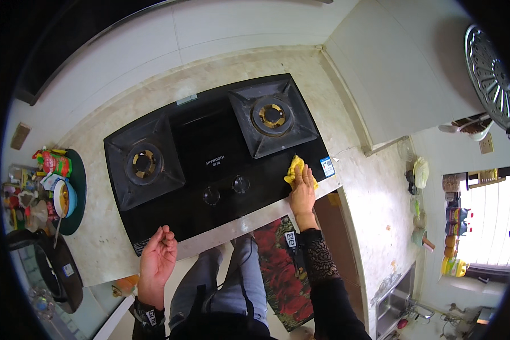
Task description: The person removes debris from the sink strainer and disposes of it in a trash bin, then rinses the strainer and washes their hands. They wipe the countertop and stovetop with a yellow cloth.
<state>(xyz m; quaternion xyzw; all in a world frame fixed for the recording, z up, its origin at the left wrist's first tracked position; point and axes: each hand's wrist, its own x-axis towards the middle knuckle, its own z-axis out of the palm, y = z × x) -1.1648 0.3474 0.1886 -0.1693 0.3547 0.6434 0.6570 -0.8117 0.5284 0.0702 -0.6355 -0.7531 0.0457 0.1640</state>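
Observation:
My right hand point(303, 193) presses a crumpled yellow cloth point(295, 168) onto the black glass gas hob point(204, 140), near its front right corner. The cloth lies partly under my fingers, just in front of the right burner's square pan support point(255, 142). To the left, my left hand point(158, 255) is raised palm up over the hob's front left edge, fingers curled, with nothing seen in it. Two round control knobs point(240, 184) sit between the hands. The left burner point(144, 163) has a similar square support.
A dark green tray point(81, 191) with a blue bowl point(71, 199) and several packets stands at the left. A black appliance point(66, 263) is below it. On the right, the stone-look counter point(374, 204) runs to a metal sink point(393, 310). A floral mat point(284, 289) lies on the floor.

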